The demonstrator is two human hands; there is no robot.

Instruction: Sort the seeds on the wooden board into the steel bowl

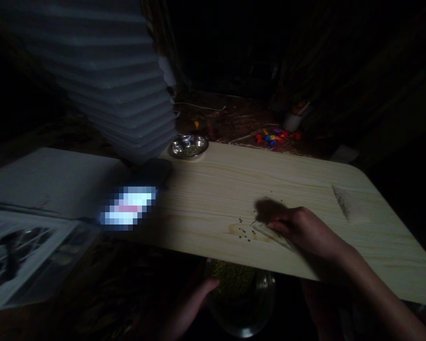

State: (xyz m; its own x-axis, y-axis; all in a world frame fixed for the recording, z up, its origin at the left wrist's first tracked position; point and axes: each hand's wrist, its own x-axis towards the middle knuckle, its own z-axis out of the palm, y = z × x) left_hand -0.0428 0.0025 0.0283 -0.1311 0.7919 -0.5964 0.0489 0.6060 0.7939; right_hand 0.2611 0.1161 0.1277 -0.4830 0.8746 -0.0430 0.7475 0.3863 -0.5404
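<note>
Below the table's near edge, my left hand (203, 294) grips the rim of a shiny metal bowl (246, 329). Small green beans (234, 279) fill part of that bowl. Over the tabletop, my right hand (301, 232) is closed, thumb and fingers pinched at a thin, pale, see-through flat piece (275, 237) that looks like plastic; its kind is hard to make out in the dim light. Several loose dark beans (244, 232) lie on the wood just left of my right fingers.
The light wooden table (213, 189) carries a small metal bowl (189, 148) of grains and a small clear bag (348, 203). At left are a glowing phone (129, 208), a tall ribbed white stack (128, 94) and a plastic container (28, 260). Colourful pieces (275, 136) lie beyond.
</note>
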